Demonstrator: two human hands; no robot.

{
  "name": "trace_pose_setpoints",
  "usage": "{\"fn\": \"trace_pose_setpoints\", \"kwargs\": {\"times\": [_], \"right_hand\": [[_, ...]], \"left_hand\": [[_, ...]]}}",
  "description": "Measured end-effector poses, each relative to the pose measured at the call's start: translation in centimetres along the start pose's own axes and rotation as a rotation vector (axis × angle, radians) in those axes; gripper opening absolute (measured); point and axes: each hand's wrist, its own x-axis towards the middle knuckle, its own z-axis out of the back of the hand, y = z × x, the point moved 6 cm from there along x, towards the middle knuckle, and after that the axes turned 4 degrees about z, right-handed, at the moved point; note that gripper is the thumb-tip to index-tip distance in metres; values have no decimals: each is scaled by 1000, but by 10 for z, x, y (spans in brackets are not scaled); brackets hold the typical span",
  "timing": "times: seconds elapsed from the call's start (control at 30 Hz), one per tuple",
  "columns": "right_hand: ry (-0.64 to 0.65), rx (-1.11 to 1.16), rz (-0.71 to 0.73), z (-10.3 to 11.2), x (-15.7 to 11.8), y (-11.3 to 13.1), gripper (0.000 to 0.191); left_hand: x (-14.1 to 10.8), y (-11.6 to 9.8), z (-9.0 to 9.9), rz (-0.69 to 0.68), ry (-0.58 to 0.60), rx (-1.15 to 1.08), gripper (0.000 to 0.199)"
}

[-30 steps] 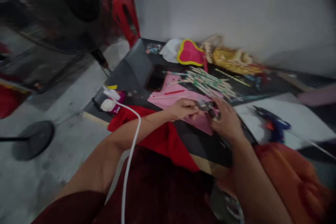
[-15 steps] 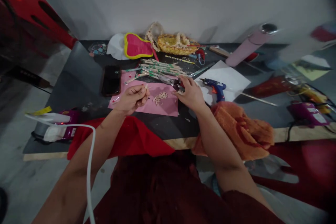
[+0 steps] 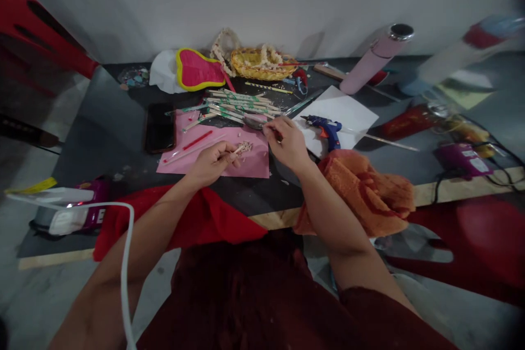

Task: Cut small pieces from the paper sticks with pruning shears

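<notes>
left hand (image 3: 211,164) pinching a small wooden piece (image 3: 241,147), right hand (image 3: 289,142) gripping metal pliers (image 3: 255,123)

A dark maroon top (image 3: 241,295) fills the bottom middle of the frame, and its short sleeve (image 3: 377,311) ends at the lower right, above the bare right arm (image 3: 348,229). The left arm (image 3: 135,251) is bare too, as are the left hand (image 3: 212,164) and right hand (image 3: 289,145). The cloth lies in dim light, and it looks soft, though its weave is hard to tell.
</notes>
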Motion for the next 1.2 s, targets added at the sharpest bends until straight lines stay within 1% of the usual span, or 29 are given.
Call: {"fn": "trace_pose_setpoints", "kwargs": {"times": [0.07,0.2,0.27,0.33,0.4,0.47,0.57,0.63,0.73,0.77,0.83,0.9,1.0,1.1,1.2], "right_hand": [[72,231,62,-8,-2,12,32],[286,591,92,-33,-9,27,31],[342,712,95,-41,-12,30,29],[358,753,87,-44,-13,31,29],[320,703,62,-42,-11,28,27],[221,597,32,-34,-8,22,26],[35,388,-25,-16,-2,6,26],[-10,188,-48,-7,0,-5,24],[20,-150,-87,0,0,-20,20],[36,-228,-117,1,-1,-25,20],[70,-314,-169,1,-4,-32,24],[111,-337,-179,-1,-7,-35,28],[174,-340,-151,-8,-8,-36,32],[183,-341,-124,-12,-6,-36,26],[171,-316,-108,-13,-4,-37,22]], "left_hand": [[0,0,-3,-15,13,72,22],[0,0,-4,-54,10,185,22],[0,0,-4,-53,11,211,23],[0,0,-4,-58,13,221,23],[0,0,-3,-65,4,224,21],[0,0,-1,-65,-18,218,19],[2,4,2,-38,-67,146,18],[3,8,5,-7,-95,33,17],[6,12,6,27,-116,-122,17],[7,13,6,33,-121,-149,16],[8,12,8,32,-141,-183,14],[8,11,9,25,-155,-207,14],[8,11,10,35,-160,-272,17],[8,13,11,62,-166,-338,19],[8,12,12,48,-175,-365,19]]}}
